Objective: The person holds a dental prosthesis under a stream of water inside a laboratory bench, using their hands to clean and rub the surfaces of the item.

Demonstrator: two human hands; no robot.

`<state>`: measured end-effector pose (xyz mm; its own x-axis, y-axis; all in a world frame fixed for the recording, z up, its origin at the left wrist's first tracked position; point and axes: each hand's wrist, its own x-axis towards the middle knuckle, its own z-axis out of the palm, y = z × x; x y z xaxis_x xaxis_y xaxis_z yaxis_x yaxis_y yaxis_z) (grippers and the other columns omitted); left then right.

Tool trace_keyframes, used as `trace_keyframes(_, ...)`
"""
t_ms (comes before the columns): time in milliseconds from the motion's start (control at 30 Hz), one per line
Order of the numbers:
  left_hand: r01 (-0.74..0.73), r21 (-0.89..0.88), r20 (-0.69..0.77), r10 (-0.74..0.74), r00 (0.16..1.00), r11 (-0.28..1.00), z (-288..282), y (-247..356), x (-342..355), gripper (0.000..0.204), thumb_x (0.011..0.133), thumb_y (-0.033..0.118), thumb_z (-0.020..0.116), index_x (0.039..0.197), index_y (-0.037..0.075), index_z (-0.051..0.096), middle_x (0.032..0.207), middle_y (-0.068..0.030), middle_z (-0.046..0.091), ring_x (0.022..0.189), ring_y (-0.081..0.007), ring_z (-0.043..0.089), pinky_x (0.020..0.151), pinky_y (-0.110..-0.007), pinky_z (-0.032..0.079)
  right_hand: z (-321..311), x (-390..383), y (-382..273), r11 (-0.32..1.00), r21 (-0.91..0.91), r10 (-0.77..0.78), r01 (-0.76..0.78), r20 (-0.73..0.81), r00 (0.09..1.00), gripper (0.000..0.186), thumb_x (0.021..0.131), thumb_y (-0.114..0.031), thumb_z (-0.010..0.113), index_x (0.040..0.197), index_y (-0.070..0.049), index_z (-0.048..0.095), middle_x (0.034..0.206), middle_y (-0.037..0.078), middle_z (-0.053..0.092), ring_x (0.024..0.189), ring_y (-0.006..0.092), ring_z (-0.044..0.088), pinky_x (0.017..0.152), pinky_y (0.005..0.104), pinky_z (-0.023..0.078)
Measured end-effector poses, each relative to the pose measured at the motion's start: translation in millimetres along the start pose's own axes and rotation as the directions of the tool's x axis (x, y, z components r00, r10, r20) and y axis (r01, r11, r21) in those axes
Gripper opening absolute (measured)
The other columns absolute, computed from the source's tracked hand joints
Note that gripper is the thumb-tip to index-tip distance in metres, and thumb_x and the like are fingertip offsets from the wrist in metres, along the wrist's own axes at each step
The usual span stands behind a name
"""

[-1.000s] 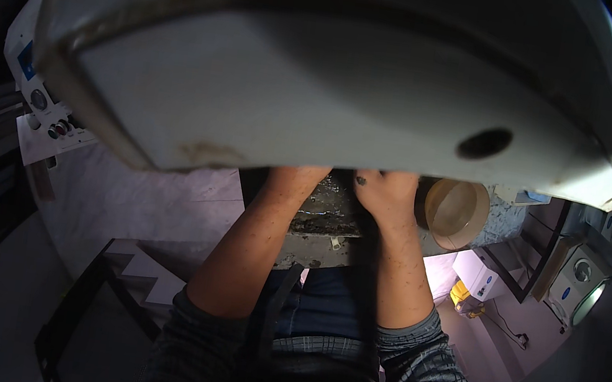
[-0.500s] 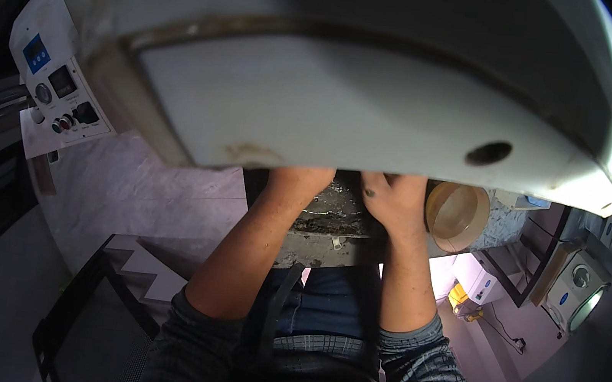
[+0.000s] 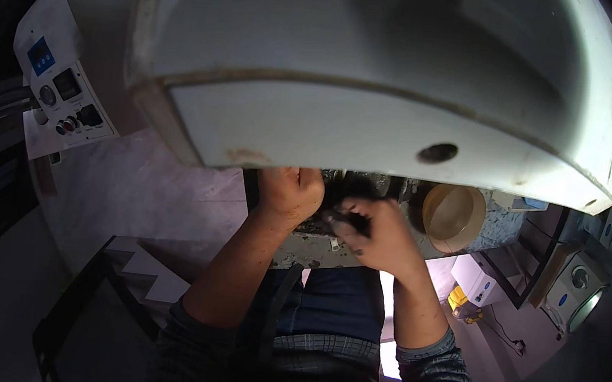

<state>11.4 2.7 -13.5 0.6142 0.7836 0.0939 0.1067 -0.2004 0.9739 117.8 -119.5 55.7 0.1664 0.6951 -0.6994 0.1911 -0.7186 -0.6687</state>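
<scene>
A large white machine housing (image 3: 375, 134) hangs over the work spot and covers its far part. At the housing's lower edge, my left hand (image 3: 291, 195) is curled closed. Its fingertips are partly hidden, and I cannot make out what they hold. Nearer to me and to the right, my right hand (image 3: 377, 235) is closed with thumb and fingers drawn together. Its fingertips are dark and smeared by motion, so whatever they hold cannot be told. Between and beyond the hands lies a dark, wet-looking work surface (image 3: 324, 226) with a grey front edge.
A round tan bowl (image 3: 453, 218) stands right of my right hand. At the left is a white control panel (image 3: 70, 102) with knobs and a small screen, above a pale marbled tabletop (image 3: 159, 191). A white lamp-like unit (image 3: 577, 289) and a yellow object (image 3: 461, 300) are at the right.
My right hand has come out from under the housing, toward me and a little left, with its fingers now curled. The left hand shows more; the housing has shifted within the view.
</scene>
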Motion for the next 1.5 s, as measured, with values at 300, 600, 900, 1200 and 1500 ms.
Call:
trace_keyframes(300,0.091,0.106,0.000,-0.091,0.996,0.990,11.4,-7.0,0.1,0.020,0.081,-0.011,0.044,0.097,-0.007,0.056,0.096,-0.0143,0.060,0.089,-0.0196,0.061,0.078,-0.028,0.047,-6.6,10.6,-2.6,0.697,0.236,-0.424,0.677,-0.626,0.655,0.032,0.070,0.008,0.058,0.102,0.005,0.061,0.099,0.017,0.065,0.092,0.0227,0.062,0.081,0.0313,0.048)
trace_keyframes(600,-0.300,0.588,0.147,0.265,0.953,0.751,18.5,-12.3,23.4,0.013,0.074,0.004,0.060,0.087,0.001,0.063,0.082,-0.0144,0.063,0.078,-0.0328,0.061,0.069,-0.043,0.048,-9.5,46.3,12.5,0.870,-0.381,-0.491,0.314,-0.597,0.634,0.018,0.076,-0.001,0.060,0.094,0.002,0.063,0.090,0.017,0.065,0.084,0.0331,0.063,0.077,0.0397,0.049)
trace_keyframes(900,-0.361,0.560,0.072,0.390,0.918,0.746,23.8,-16.2,23.2,0.012,0.076,0.012,0.065,0.083,0.002,0.064,0.077,-0.0124,0.063,0.069,-0.0316,0.060,0.066,-0.041,0.048,2.8,49.3,16.7,0.916,-0.281,-0.400,0.287,-0.703,0.588,0.013,0.073,-0.007,0.058,0.083,-0.004,0.065,0.080,0.012,0.065,0.076,0.0340,0.062,0.067,0.0436,0.048)
trace_keyframes(1200,-0.325,0.498,0.072,0.335,0.939,0.804,21.3,-11.5,27.8,0.014,0.076,0.012,0.067,0.084,0.001,0.064,0.076,-0.0124,0.063,0.068,-0.0290,0.060,0.065,-0.040,0.048,3.9,52.4,18.3,0.817,-0.551,-0.541,0.170,-0.630,0.558,0.013,0.077,-0.010,0.054,0.082,-0.004,0.065,0.081,0.013,0.064,0.077,0.0360,0.060,0.069,0.0450,0.046)
trace_keyframes(1500,-0.287,0.512,0.045,0.308,0.950,0.810,24.5,-13.1,30.8,0.011,0.077,0.007,0.065,0.085,0.000,0.065,0.075,-0.0125,0.064,0.068,-0.0285,0.062,0.063,-0.038,0.049,6.5,53.0,13.9,0.922,-0.281,-0.387,0.267,-0.709,0.590,0.015,0.076,-0.003,0.054,0.087,0.000,0.064,0.084,0.017,0.064,0.080,0.0358,0.061,0.072,0.0419,0.047)
